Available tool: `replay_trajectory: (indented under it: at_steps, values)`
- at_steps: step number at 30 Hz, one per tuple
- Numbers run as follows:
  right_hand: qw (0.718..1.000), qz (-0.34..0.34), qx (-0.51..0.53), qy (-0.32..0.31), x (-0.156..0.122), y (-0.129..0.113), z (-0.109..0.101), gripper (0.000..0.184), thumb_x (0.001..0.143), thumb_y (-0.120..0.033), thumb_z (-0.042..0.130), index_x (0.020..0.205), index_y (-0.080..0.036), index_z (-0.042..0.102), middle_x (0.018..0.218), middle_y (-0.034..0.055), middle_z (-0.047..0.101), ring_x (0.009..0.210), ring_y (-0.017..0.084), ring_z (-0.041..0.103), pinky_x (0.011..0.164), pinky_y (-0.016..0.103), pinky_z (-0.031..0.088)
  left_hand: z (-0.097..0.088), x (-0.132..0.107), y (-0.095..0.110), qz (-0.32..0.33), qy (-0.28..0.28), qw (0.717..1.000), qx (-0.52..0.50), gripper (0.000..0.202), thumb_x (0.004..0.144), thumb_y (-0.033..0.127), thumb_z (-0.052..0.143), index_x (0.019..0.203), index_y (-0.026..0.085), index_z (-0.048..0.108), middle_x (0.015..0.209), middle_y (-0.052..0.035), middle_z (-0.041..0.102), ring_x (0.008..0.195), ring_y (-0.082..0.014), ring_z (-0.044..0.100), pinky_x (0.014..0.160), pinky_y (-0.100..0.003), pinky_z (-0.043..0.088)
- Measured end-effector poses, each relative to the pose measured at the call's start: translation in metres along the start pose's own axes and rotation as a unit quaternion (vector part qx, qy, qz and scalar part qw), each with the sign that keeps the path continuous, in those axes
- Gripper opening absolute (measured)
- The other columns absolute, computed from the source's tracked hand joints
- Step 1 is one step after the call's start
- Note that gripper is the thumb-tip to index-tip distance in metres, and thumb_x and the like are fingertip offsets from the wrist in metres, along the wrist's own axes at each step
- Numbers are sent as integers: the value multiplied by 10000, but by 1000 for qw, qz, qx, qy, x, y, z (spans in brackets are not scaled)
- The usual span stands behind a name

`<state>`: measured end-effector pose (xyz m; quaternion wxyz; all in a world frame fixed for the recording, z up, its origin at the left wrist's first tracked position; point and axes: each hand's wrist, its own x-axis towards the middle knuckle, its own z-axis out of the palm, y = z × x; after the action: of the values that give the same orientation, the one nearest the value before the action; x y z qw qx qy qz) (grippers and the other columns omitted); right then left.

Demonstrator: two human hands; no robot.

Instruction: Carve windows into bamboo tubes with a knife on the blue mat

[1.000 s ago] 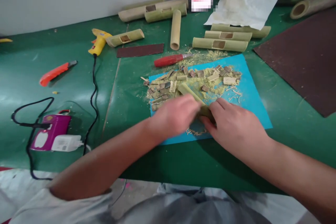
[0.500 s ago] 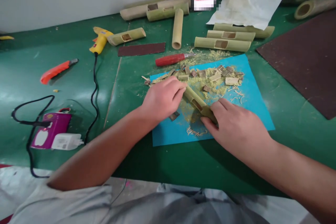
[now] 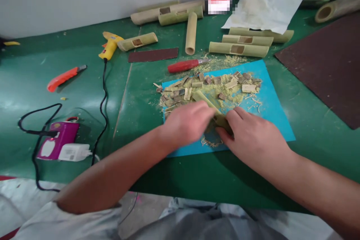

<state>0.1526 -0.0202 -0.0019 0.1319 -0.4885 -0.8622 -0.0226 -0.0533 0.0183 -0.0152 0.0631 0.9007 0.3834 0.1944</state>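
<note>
A bamboo tube (image 3: pixel 203 99) with a cut opening lies slantwise above the blue sheet (image 3: pixel 277 114), and my right hand (image 3: pixel 251 131) is closed around its near end. My left hand (image 3: pixel 189 123), slightly blurred, is curled with its fingers pinched over the middle of the tube, at the opening. Whatever those fingers hold, if anything, is hidden. Small bamboo offcuts (image 3: pixel 197 84) and pale yellowish dust (image 3: pixel 229 90) cover much of the sheet around the tube. Just beyond the sheet rests a red-handled knife (image 3: pixel 182 66).
Several cut bamboo tubes (image 3: pixel 239 49) lie at the back of the green table (image 3: pixel 157 180). To the left are a yellow glue gun (image 3: pixel 109 48), an orange utility knife (image 3: pixel 64 78), a purple power box (image 3: pixel 60 138) and a black cord (image 3: pixel 104 93). A dark brown board (image 3: pixel 326 63) lies right.
My left hand has moved from the far end of the bamboo tube toward me, to its middle. My right hand still grips the near end. The view has shifted slightly.
</note>
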Motion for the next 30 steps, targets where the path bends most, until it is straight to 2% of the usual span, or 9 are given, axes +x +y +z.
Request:
replay_trajectory:
  at_steps: [3, 7, 8, 12, 13, 17, 21, 26, 30]
  values:
    - [1000, 4, -5, -2, 0, 0, 1, 128, 879, -258, 644, 784, -178, 615, 700, 35, 606, 524, 166, 533, 466, 298, 235, -1, 2, -2, -61, 45, 997, 30, 291, 1049, 249, 438, 949, 159, 696, 859, -57, 687, 793, -162, 650, 697, -264, 513]
    - [999, 5, 1, -34, 0, 1, 1, 133, 878, -263, 650, 779, -180, 619, 703, 36, 610, 528, 154, 516, 473, 294, 221, 0, 1, 0, 5, -13, 1000, -7, 339, 1065, 248, 395, 943, 154, 697, 799, -42, 666, 712, -140, 633, 649, -243, 498]
    - [999, 12, 3, -44, 1, 1, 0, 140, 878, -272, 655, 778, -181, 619, 706, 37, 611, 531, 155, 513, 475, 294, 216, 0, 1, 0, 11, -12, 1000, -8, 334, 1065, 250, 398, 948, 157, 697, 793, -38, 667, 702, -138, 630, 639, -241, 494]
    - [996, 37, 2, -78, 2, -1, -3, 146, 887, -298, 648, 806, -178, 629, 742, 50, 625, 558, 163, 518, 485, 298, 197, 0, 2, -5, -49, 56, 997, 31, 264, 1037, 231, 451, 953, 152, 688, 861, -54, 694, 786, -161, 658, 688, -259, 514]
    - [996, 37, 4, -86, 2, -1, -4, 142, 895, -294, 635, 813, -177, 631, 746, 52, 625, 563, 163, 518, 489, 298, 198, 0, 2, -5, -48, 51, 997, 28, 265, 1035, 224, 450, 936, 149, 684, 870, -59, 693, 788, -163, 655, 691, -263, 513]
    - [995, 31, 14, -97, 2, 0, -4, 157, 925, -275, 574, 806, -183, 621, 736, 48, 613, 563, 158, 509, 497, 292, 206, 1, 2, 1, 28, -28, 999, -13, 343, 1050, 237, 412, 838, 155, 669, 763, -39, 637, 675, -151, 599, 609, -264, 467]
    - [996, 38, 11, -76, 2, 1, -2, 169, 914, -303, 590, 797, -183, 614, 732, 46, 609, 557, 154, 501, 495, 290, 196, -1, 3, -3, -48, 51, 997, 14, 269, 1031, 220, 449, 919, 143, 682, 843, -65, 669, 777, -174, 636, 682, -279, 498]
    - [996, 32, 19, -83, 2, 1, -2, 138, 901, -262, 608, 792, -178, 616, 730, 46, 620, 556, 148, 506, 492, 284, 210, 0, 3, 1, 17, -36, 999, -9, 381, 1063, 265, 379, 821, 170, 657, 765, -30, 637, 670, -137, 586, 598, -251, 448]
    - [997, 35, 8, -64, 1, 0, -2, 159, 897, -292, 632, 787, -178, 612, 730, 47, 614, 557, 160, 519, 494, 292, 208, 0, 4, -4, -56, 39, 997, 44, 314, 1046, 257, 424, 902, 156, 684, 831, -54, 671, 753, -159, 627, 650, -257, 474]
